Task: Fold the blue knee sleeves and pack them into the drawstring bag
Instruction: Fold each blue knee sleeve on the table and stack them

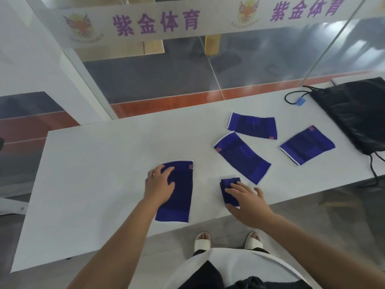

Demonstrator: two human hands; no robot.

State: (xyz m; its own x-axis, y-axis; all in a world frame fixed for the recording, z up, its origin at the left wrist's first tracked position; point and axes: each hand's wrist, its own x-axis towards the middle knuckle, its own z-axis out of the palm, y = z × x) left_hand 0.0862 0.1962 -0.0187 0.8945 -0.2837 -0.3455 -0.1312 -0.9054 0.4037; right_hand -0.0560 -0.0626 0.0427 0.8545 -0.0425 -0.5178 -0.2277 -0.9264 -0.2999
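Lower centre, by the table's (93, 174) front edge: left hand (159, 184) is lying flat on an unfolded sleeve (179, 201), long axis running top-to-bottom; right hand (248, 202) is pressing straight fingers on a folded sleeve (228, 187); drawstring bag (358, 113) is sitting upper right, open tabletop lying left

The drawstring bag (358, 113) gets cut off by the right edge. The folded sleeve (226, 189) is half covered by the right hand (250, 203), and the orange logos (271, 137) can't be read.
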